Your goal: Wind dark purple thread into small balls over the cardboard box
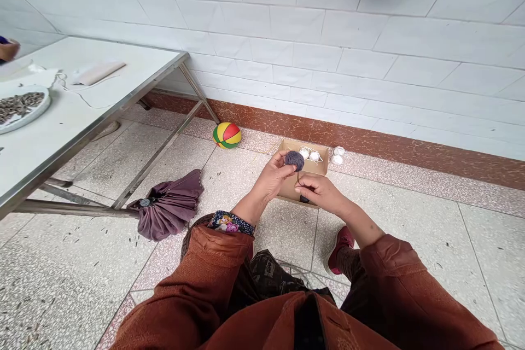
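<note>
My left hand (275, 175) is closed around a ball of dark grey-purple yarn (294, 159), held up over a cardboard box (289, 194) on the floor. A dark strand of yarn (298, 176) runs down from the ball to my right hand (318, 190), whose thumb and fingers pinch it. Inside the box, white yarn balls (309, 153) lie at the far side. A dark piece (304, 199), perhaps another yarn ball, is partly hidden below my right hand.
Two more white balls (337, 155) sit right of the box. A striped ball (227, 135) rests near the wall. To the left are a folded purple umbrella (170, 205) and a metal-framed table (135, 60) bearing a plate (46, 99). Another person's hand (9, 50) shows at the left edge.
</note>
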Action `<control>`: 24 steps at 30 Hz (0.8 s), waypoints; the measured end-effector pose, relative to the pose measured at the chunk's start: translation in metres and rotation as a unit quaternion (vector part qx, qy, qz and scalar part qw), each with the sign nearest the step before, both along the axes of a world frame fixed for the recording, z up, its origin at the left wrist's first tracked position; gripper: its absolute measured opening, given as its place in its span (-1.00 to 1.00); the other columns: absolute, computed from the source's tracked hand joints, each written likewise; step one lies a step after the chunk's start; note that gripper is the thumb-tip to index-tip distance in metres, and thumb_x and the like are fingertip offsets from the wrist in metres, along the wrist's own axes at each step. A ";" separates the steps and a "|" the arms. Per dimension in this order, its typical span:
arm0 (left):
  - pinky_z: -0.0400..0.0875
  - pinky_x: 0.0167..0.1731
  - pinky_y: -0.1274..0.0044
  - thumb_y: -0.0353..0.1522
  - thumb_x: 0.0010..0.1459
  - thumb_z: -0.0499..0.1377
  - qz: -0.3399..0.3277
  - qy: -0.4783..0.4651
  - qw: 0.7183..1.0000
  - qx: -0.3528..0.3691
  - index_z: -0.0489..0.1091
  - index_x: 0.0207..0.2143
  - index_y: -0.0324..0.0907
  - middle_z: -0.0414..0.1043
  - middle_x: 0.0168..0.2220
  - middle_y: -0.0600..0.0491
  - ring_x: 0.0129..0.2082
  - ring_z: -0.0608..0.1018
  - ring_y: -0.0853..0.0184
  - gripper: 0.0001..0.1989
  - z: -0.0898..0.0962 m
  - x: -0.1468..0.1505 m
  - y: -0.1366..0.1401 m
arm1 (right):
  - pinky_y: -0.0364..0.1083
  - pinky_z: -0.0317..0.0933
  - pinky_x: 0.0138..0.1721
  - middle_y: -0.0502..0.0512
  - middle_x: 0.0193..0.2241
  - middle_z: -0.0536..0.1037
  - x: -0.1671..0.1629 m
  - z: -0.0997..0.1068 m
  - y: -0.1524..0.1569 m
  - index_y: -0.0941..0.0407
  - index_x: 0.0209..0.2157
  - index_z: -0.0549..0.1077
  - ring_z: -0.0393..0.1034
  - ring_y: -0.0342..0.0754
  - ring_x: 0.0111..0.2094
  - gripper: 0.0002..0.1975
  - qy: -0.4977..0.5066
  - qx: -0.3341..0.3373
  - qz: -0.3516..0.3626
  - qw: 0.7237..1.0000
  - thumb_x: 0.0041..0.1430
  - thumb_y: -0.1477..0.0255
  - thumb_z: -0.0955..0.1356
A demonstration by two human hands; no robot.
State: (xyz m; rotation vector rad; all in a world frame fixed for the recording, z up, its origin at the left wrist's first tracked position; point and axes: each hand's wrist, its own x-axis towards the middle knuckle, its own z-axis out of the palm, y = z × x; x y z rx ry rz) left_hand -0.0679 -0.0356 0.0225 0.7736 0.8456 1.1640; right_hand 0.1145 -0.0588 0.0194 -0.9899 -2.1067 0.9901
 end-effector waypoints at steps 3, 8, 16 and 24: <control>0.33 -0.04 0.47 -0.46 -0.12 0.39 -0.008 0.054 0.998 0.024 0.51 -0.12 -0.15 0.53 -0.20 0.08 -0.18 0.49 0.37 -0.58 -0.004 0.004 0.000 | -0.09 0.22 -0.33 0.00 -0.45 0.46 0.006 0.018 -0.002 0.06 -0.38 0.47 0.34 -0.08 -0.42 -0.72 0.033 0.024 -0.017 0.999 0.38 0.23 0.31; 0.35 -0.01 0.42 -0.41 -0.08 0.40 -0.105 0.064 0.992 0.022 0.56 -0.07 -0.16 0.55 -0.13 0.00 -0.13 0.52 0.30 -0.56 -0.006 0.011 -0.007 | -0.05 0.24 -0.27 0.02 -0.42 0.48 0.020 0.017 0.011 0.06 -0.36 0.46 0.34 -0.05 -0.38 -0.73 0.100 0.045 -0.152 0.982 0.36 0.20 0.32; 0.43 -0.27 0.51 -0.33 0.02 0.38 -0.211 -0.074 0.975 -0.013 0.44 0.14 -0.04 0.47 0.02 -0.03 -0.24 0.57 0.35 -0.42 0.007 0.013 -0.016 | -0.08 0.20 -0.34 -0.02 -0.46 0.41 0.017 -0.011 0.025 0.06 -0.39 0.42 0.28 -0.07 -0.42 -0.73 0.133 -0.014 -0.246 0.960 0.30 0.18 0.33; 0.42 -0.15 0.54 -0.41 -0.06 0.43 -0.109 -0.121 0.987 0.001 0.50 -0.05 -0.16 0.51 -0.03 0.00 -0.15 0.52 0.37 -0.54 0.011 0.007 -0.010 | -0.06 0.25 -0.30 0.02 -0.45 0.49 0.002 -0.023 0.017 0.07 -0.34 0.42 0.36 -0.02 -0.40 -0.79 0.040 -0.036 -0.217 0.975 0.32 0.28 0.26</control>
